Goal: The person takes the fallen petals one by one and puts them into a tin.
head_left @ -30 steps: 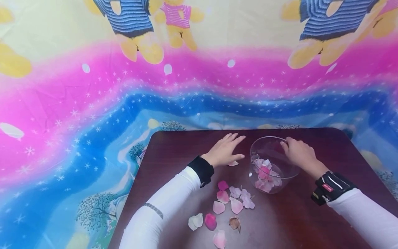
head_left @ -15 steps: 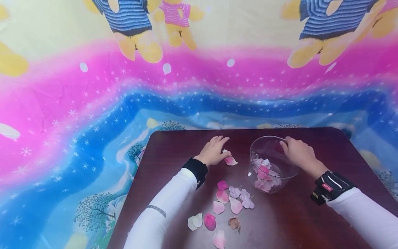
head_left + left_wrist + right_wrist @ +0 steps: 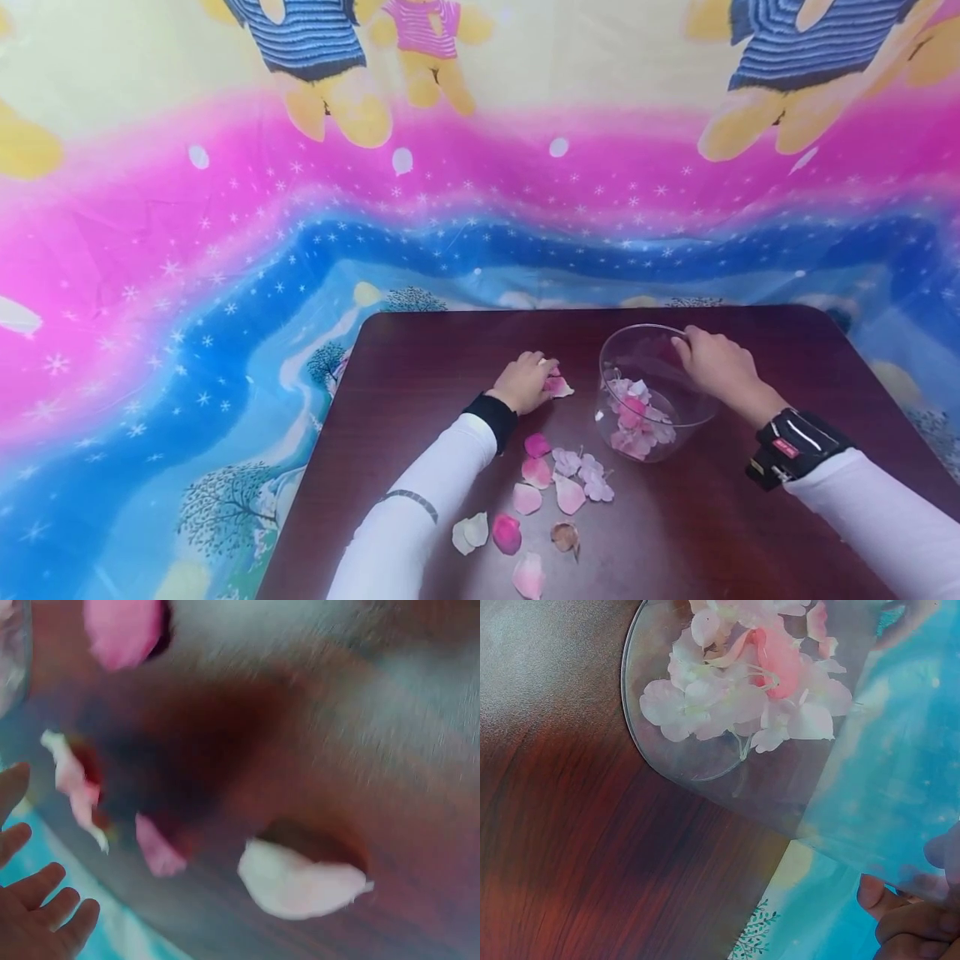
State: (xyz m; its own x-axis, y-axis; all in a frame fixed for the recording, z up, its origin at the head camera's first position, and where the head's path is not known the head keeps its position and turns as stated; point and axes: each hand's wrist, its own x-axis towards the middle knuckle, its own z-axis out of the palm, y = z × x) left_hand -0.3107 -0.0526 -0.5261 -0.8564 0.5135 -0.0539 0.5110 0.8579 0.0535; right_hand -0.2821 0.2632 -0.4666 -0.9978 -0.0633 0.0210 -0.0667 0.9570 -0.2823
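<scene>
My left hand (image 3: 534, 377) lies on the dark wooden table (image 3: 750, 542) with its fingers curled round a pale pink petal (image 3: 560, 387). My right hand (image 3: 712, 360) grips the far right rim of a clear glass bowl (image 3: 651, 392), which is tilted toward the left. The bowl holds a heap of pink and white petals (image 3: 637, 418), shown close up in the right wrist view as petals (image 3: 742, 682), with my fingers (image 3: 904, 919) on the rim. The left wrist view is blurred: fingertips (image 3: 45, 907) at lower left, with a white petal (image 3: 300, 881) lying on the wood.
Several loose pink and white petals (image 3: 547, 492) lie scattered on the table in front of the bowl, between my forearms. A bright cartoon-print cloth (image 3: 225, 292) covers the ground behind and left of the table. A black wrist strap (image 3: 791, 446) sits on my right arm.
My left hand lay flat with straight fingers; it has drawn back toward me and curled its fingers onto the pink petal. The right hand and bowl have barely moved.
</scene>
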